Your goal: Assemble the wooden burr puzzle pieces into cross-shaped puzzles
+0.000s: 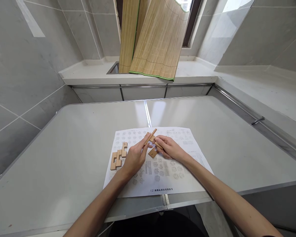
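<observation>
My left hand (pixel 137 153) is closed around a slim wooden puzzle piece (pixel 151 135) that tilts up and to the right. In my right hand (pixel 169 146) is another wooden puzzle piece (pixel 158 144), gripped between thumb and fingers close to the first. The fingers hide parts of both, and I cannot tell whether the pieces interlock. Just under the hands shows a small square wooden piece (pixel 152 153); whether it rests on the paper is unclear. Several notched wooden blocks (pixel 118 158) stand in a stepped row left of my left hand, on a printed sheet (pixel 160 184).
The sheet, covered in small diagrams, lies on a folding white table (pixel 64 158) with a metal seam (pixel 147 113) down its middle. Behind it, a bamboo mat (pixel 160 42) hangs over a white ledge (pixel 93 77). A metal rail (pixel 236 98) runs along the right wall.
</observation>
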A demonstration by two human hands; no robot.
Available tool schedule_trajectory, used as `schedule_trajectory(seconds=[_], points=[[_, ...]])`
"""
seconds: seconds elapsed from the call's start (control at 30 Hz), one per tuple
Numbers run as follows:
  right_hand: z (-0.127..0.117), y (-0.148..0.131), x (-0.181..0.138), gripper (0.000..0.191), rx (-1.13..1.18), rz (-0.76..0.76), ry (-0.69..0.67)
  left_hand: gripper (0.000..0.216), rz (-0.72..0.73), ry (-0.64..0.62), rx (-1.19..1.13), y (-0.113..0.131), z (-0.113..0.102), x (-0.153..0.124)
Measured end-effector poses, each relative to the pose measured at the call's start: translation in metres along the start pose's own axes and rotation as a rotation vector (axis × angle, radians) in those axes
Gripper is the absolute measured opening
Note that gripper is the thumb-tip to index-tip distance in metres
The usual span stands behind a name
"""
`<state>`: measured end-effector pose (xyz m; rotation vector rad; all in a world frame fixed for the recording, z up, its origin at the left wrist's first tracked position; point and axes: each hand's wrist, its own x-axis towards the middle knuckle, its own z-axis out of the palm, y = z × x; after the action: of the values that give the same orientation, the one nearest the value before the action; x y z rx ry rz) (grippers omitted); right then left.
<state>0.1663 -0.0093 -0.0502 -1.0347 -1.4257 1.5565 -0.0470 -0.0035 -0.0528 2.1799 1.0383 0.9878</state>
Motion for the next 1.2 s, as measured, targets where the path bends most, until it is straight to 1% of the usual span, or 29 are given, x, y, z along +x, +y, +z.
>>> schedule_trajectory(seconds=[0.1,0.37,0.5,0.6,0.7,0.83,1.03,1.2], points=[[0.0015,0.0009,0.0005,0.042,-0.007,-0.019,0.030,0.050,0.001,0.010,0.007,0.0007,0.0003,-0.0003],[0.0051,-0.0026,-0.0003,0.043,-0.001,-0.015,0.040,0.051,-0.011,0.014,0.020,0.0008,0.0003,-0.0007],[0.0072,0.0003,0.0018,0.043,0.002,-0.020,0.051,0.051,0.017,0.009,0.026,0.0016,0.0017,-0.0003],[0.0073,0.0003,0.0019,0.043,0.005,-0.015,0.049,0.051,0.041,0.012,0.043,0.0014,0.0026,-0.0004],[0.0052,-0.0027,-0.0002,0.042,-0.005,-0.021,0.026,0.050,0.035,0.014,0.052,-0.0001,0.0028,-0.0008],[0.0026,-0.0057,-0.0028,0.043,-0.024,-0.023,0.000,0.049,0.036,-0.006,0.017,-0.0021,0.0026,-0.0012],[0.0076,-0.0039,-0.0003,0.044,-0.011,-0.024,0.045,0.051,0.021,-0.055,0.048,-0.0002,0.0036,-0.0014],[0.0077,-0.0047,-0.0003,0.043,0.001,-0.024,0.024,0.052,0.011,-0.073,0.048,0.0013,0.0038,-0.0008]])
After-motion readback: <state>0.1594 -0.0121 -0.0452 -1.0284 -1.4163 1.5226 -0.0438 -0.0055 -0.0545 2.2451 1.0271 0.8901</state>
